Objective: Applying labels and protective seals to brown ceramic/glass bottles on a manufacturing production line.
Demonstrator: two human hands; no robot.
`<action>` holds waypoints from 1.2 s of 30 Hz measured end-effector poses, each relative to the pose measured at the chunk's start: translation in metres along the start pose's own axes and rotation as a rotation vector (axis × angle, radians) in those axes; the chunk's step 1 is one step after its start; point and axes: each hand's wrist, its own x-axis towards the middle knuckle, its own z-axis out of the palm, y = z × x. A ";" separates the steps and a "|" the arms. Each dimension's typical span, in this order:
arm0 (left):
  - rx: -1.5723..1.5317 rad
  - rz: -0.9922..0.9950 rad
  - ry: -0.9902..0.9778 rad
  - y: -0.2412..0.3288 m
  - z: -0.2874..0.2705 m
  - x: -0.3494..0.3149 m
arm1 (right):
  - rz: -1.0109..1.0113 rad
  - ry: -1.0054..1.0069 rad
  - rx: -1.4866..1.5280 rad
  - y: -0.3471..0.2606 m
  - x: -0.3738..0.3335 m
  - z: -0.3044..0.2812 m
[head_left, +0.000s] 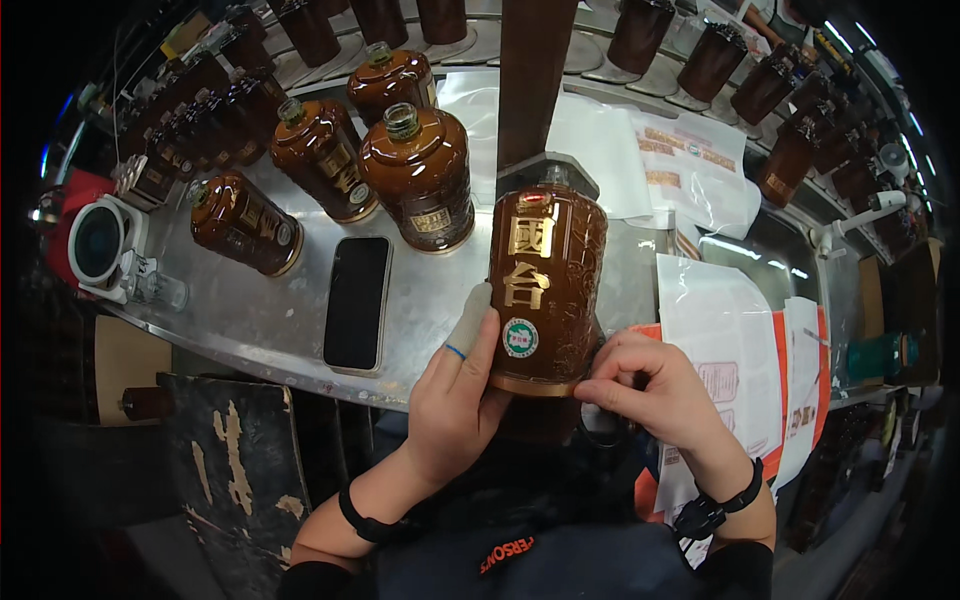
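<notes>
A brown glazed bottle (570, 310) with large gold characters, a round green-and-white sticker and a gold band round its base stands tilted in front of me. My left hand (450, 405) is closed round its lower left side; a pale finger cot with a blue band covers one finger. At the bottle's lower right edge, the thumb and forefinger of my right hand (650, 385) are pinched together against the gold band. Whatever lies between those fingertips is too small to make out. The bottle's neck reaches up to a dark bracket below a brown post (535, 85).
Several similar bottles (415, 180) stand on the metal table (280, 320) at left, beside a black phone (358, 303). Printed sheets (715, 370) lie on orange material at right. A conveyor (590, 60) carrying more bottles curves along the back. A round-dial device (97, 242) stands far left.
</notes>
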 end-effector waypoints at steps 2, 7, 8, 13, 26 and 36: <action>-0.028 -0.073 -0.039 0.000 0.000 -0.002 | 0.018 -0.008 0.017 0.000 0.001 -0.001; -0.105 -0.038 0.047 -0.004 0.006 -0.003 | 0.015 -0.019 0.023 0.000 0.001 0.001; -0.106 -0.039 0.045 -0.005 0.006 -0.003 | 0.023 -0.017 0.023 -0.001 0.000 0.001; -0.186 -0.066 0.044 -0.005 0.006 -0.002 | 0.045 -0.028 0.040 0.000 0.000 0.001; -0.193 -0.098 0.041 -0.007 0.006 -0.004 | 0.067 -0.025 0.068 -0.002 -0.003 -0.005; -0.031 0.050 0.029 0.003 -0.016 -0.019 | 0.108 -0.037 0.043 0.009 0.004 -0.004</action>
